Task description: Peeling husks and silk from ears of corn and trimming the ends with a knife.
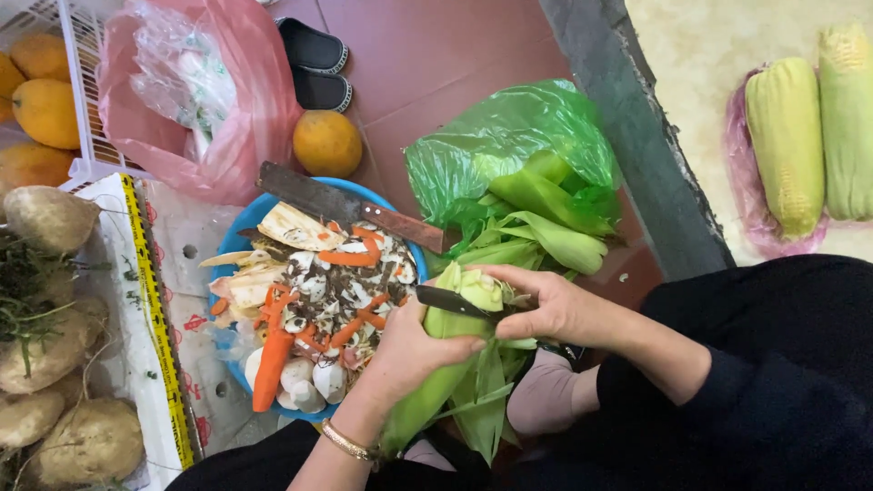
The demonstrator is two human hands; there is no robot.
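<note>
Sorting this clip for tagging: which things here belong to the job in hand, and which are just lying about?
In use: green-husked corn cob in left hand; small dark-bladed knife in right hand; round blue basin of peelings.
Lying about: rusty rectangular cleaver; black slippers; round orange fruit; brown tubers.

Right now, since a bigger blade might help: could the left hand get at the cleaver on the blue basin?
Probably, once freed: the left hand grips the corn cob. The cleaver lies uncovered across the far rim of the blue basin, only scraps between.
</note>
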